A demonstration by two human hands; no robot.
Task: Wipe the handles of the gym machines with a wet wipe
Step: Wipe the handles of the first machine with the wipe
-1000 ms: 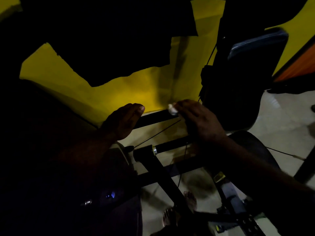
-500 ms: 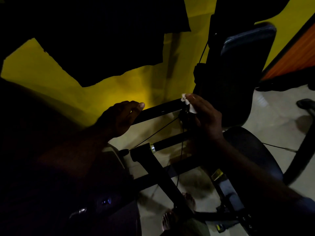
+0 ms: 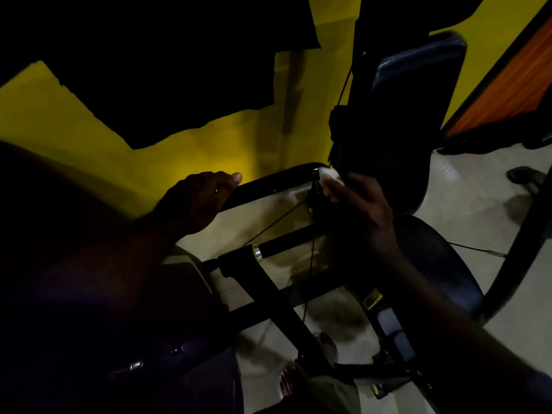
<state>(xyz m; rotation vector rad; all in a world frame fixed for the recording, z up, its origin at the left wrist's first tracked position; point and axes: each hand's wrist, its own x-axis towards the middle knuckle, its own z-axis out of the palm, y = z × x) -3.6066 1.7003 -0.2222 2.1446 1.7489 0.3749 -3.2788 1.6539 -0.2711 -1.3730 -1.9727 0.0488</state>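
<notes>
Pressing against the right end of the black handle, the white wet wipe sits bunched at the fingertips of the right hand, pinched there and poking out above them. Left hand holds the handle's left end, fingers curled close together, thumb forward. Dark backrest pad just behind the wipe; seat below the right wrist. Yellow wall beyond. Light very dim

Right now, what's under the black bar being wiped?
Below the handle bar: pale floor, a thin cable and a lower bar. The left hand and wet wipe hide its ends.
</notes>
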